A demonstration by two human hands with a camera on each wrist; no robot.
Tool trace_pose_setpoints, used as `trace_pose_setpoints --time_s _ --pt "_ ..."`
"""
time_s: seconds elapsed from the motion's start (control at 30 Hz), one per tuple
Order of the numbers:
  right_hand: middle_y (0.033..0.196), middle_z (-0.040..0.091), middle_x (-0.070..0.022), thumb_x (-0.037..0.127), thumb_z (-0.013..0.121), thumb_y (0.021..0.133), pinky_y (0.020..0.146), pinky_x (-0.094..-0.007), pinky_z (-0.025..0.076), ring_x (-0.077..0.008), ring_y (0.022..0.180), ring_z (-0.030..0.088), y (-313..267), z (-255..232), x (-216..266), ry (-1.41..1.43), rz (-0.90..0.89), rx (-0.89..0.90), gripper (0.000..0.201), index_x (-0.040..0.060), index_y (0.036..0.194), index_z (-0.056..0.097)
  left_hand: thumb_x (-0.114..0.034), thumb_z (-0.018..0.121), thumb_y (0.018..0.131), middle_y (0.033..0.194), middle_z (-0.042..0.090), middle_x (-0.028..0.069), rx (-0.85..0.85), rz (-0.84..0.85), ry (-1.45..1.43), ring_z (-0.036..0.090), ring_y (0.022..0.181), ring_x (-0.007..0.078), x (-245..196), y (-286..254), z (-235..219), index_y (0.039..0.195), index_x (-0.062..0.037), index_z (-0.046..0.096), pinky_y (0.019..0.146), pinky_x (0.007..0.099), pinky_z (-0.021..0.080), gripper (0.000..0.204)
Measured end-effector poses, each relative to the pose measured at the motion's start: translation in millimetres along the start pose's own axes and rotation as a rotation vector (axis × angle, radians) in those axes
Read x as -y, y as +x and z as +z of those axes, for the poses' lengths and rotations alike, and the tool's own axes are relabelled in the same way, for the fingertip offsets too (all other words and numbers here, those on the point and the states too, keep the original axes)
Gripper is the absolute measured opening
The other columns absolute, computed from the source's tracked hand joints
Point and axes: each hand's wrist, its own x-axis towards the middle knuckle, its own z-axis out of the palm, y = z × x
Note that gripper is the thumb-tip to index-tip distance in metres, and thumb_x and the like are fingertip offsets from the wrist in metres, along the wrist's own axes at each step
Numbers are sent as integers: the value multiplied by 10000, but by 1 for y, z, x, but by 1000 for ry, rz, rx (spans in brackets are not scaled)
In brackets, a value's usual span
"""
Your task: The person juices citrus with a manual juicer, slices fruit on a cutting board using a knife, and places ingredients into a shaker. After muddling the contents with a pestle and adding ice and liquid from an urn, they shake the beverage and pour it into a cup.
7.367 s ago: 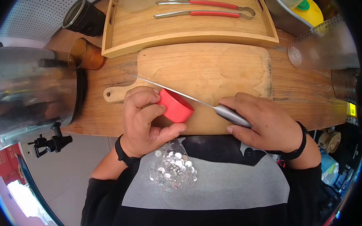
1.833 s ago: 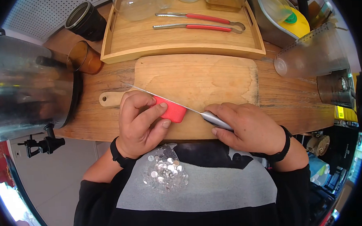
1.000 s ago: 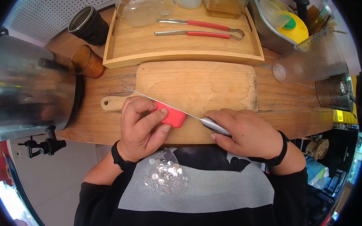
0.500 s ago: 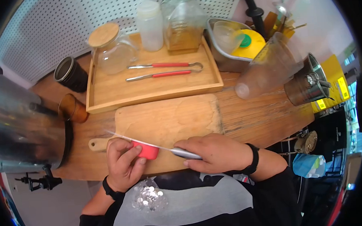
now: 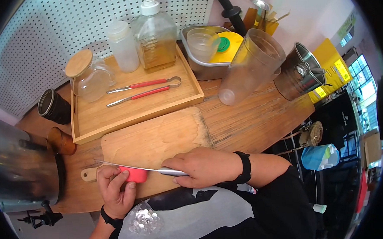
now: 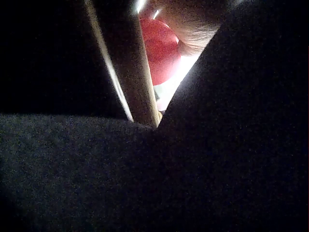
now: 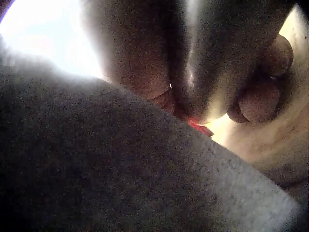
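My left hand [image 5: 117,190] pinches a small red rounded piece [image 5: 136,174] between thumb and fingers over the front of a wooden cutting board [image 5: 157,132]. A round red face of it shows in the dark left wrist view. Along its far side lies the thin blade [image 5: 148,168] of a knife, its tip pointing left past my fingers toward the board's handle. My right hand [image 5: 204,165] grips the knife's metal handle [image 5: 170,171]. In the right wrist view that metal handle [image 7: 210,92] shows between my fingers, while a dark surface hides much of the scene.
Behind the board is a wooden tray [image 5: 127,128] with red-handled tongs [image 5: 144,92], a glass jug [image 5: 90,83] and bottles. A large dark container [image 5: 20,167] and an amber glass [image 5: 62,141] stand left. A tall clear pitcher [image 5: 251,66] and metal canister [image 5: 293,81] stand right.
The head view has swung up and right, showing more of the back wall. Both hands keep their holds. Since the oldest frame, the red piece has turned and its hollow-looking top no longer shows.
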Motion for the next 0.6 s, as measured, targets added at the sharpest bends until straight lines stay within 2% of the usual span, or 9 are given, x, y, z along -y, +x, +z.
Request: trace_pose_setpoints --time_s 0.13,0.2,0.33,0.4,0.43,0.5,0.6 --pt "867 636 -207 220 584 867 700 -466 496 -393 779 634 -1 4 -7 13 -23 -43 316 55 1133 541 -114 682 773 973 495 143 9 0 -12 488 883 297 1 -1 0 1031 -41 609 790 410 412 278" --pt "915 635 -200 229 591 886 673 -455 502 -383 771 632 -1 2 -7 39 -75 -25 422 33 1249 501 -122 669 792 980 483 146 -1 -1 5 479 887 293 0 0 0 1040 -39 603 796 406 408 270" --pt "834 638 -210 221 586 864 692 -471 496 -399 763 635 -3 1 -4 107 -69 -87 325 32 1125 540 -133 654 812 987 471 146 16 10 12 471 888 287 -1 -1 -1 1050 -36 598 805 402 403 263" --pt "818 637 -217 214 589 857 690 -471 496 -402 764 635 -3 2 -4 71 -90 -90 298 17 1076 544 -146 617 869 1027 463 141 44 -11 13 459 960 276 0 -3 -3 1103 -46 572 873 392 375 259" --pt "818 637 -217 214 589 857 690 -471 496 -402 764 635 -2 3 -6 76 -78 -98 298 17 1076 544 -146 617 869 1027 463 141 54 -7 3 459 960 276 0 -3 -3 1103 -46 572 873 392 375 259" --pt "879 619 -213 230 579 891 697 -458 498 -404 797 623 0 5 -10 -36 -53 4 371 11 1180 498 -135 600 879 1036 459 136 41 1 -7 456 966 273 1 -3 -2 1115 -52 569 873 391 376 252" --pt "878 616 -220 238 574 890 700 -464 496 -412 801 620 1 4 -8 -64 -64 1 343 11 1138 501 -134 597 881 1047 454 133 33 -16 -17 450 973 269 3 -6 -2 1125 -60 567 873 392 373 257"
